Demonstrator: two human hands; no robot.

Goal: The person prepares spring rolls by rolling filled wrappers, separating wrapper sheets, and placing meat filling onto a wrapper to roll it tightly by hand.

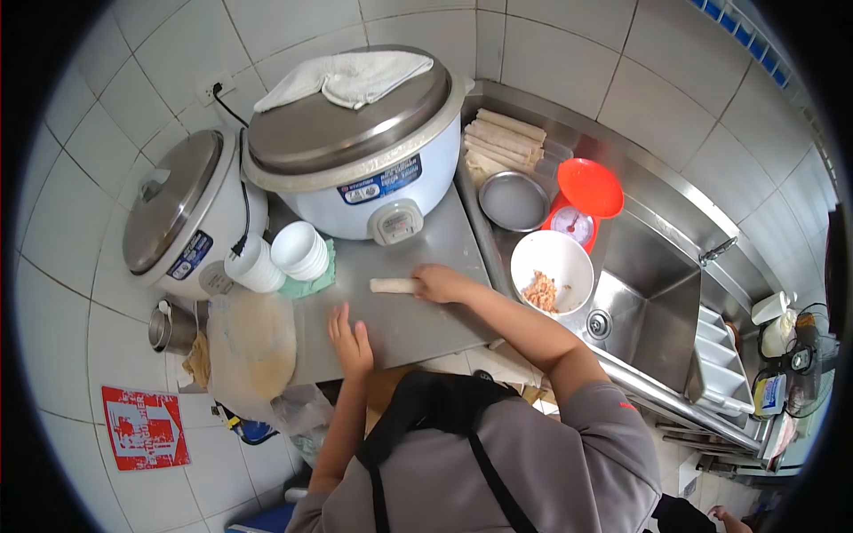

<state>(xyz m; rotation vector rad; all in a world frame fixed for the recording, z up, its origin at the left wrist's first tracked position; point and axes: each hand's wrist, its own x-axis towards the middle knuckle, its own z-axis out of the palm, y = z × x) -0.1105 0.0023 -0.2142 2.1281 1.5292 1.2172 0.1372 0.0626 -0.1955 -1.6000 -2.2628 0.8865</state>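
My right hand [442,284] is closed around one end of a pale uncooked spring roll [389,285], which lies on the steel counter [418,333]. Nearer the counter's front edge, my left hand [352,345] is held with its fingers apart and nothing in it. A stack of round pale wrappers [253,342], seemingly in plastic, sits to its left. On the right, a white bowl [569,258] holds some pinkish chopped filling [540,291]. Several finished rolls [505,138] are piled at the back, beside a round metal pan [514,202].
Two large rice cookers [342,200] [191,226] stand behind, the bigger topped with a white towel [346,78]. White cups [300,251] are stacked on a green cloth [311,282]. A red scale [589,188] stands behind the bowl, near the steel sink [649,306] and a white divided rack [718,360].
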